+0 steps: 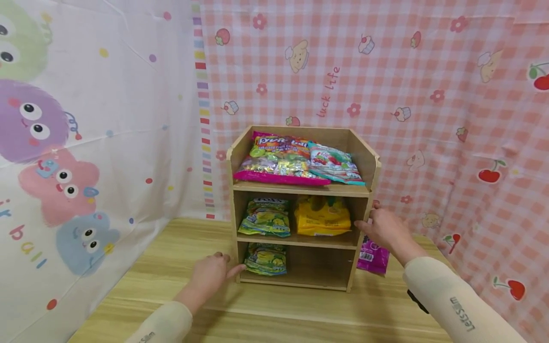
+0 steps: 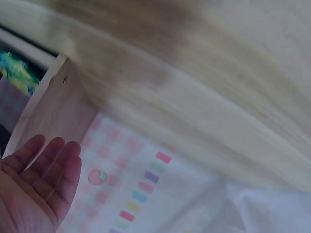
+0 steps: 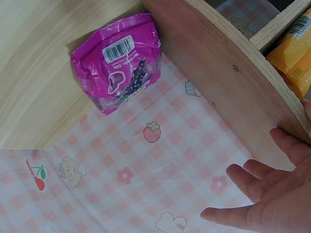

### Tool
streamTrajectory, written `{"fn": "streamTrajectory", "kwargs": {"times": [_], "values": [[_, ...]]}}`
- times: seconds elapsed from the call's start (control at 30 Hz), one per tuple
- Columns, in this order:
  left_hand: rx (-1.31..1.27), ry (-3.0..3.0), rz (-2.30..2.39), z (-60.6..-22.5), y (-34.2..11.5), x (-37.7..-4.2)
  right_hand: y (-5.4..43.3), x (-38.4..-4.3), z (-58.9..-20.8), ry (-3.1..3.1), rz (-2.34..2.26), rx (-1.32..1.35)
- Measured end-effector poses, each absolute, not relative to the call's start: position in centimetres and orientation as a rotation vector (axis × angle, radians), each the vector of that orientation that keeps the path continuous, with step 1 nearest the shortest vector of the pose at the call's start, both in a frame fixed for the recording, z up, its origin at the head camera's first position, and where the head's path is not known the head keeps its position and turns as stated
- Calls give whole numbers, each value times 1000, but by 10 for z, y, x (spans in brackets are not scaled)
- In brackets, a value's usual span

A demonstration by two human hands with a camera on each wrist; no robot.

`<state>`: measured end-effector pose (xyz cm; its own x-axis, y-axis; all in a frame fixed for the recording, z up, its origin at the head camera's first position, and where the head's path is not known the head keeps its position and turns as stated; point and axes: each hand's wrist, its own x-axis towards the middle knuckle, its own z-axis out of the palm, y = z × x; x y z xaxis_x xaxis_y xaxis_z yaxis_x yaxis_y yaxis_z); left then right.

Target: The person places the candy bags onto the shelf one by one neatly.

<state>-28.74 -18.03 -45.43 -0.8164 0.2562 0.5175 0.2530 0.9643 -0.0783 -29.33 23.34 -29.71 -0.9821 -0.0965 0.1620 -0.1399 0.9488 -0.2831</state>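
A small three-tier wooden shelf [image 1: 300, 190] stands on the table, with a hand at each side. My left hand [image 1: 209, 277] is beside its lower left side, thumb pointing at the front edge, fingers loosely extended along the side panel [image 2: 65, 104]. On the right, my right hand [image 1: 388, 231] is at the middle tier's height, thumb at the front edge and fingers [image 3: 248, 182] spread outside the side panel. A yellow bag [image 1: 323, 216] lies in the middle tier near that thumb. Behind the right hand, a purple snack bag [image 3: 121, 60] rests on the table beside the shelf.
A large pink-edged candy bag [image 1: 279, 162] and a light blue bag [image 1: 334, 162] lie on the top tier. Green bags sit at left in the middle [image 1: 266, 219] and bottom [image 1: 267, 259] tiers. A checked cloth [image 1: 274, 62] hangs behind, a white printed cloth [image 1: 128, 119] at left.
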Motion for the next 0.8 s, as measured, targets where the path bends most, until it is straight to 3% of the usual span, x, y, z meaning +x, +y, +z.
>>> {"fn": "streamTrajectory", "kwargs": {"times": [0.4,0.8], "values": [[-172,-2789,-244,-399,-197,-300,233,-294,-297,-2954,466,179],[-219,-2828,-409,-353,-189,-310,233,-294,-297,-2950,479,179]]}}
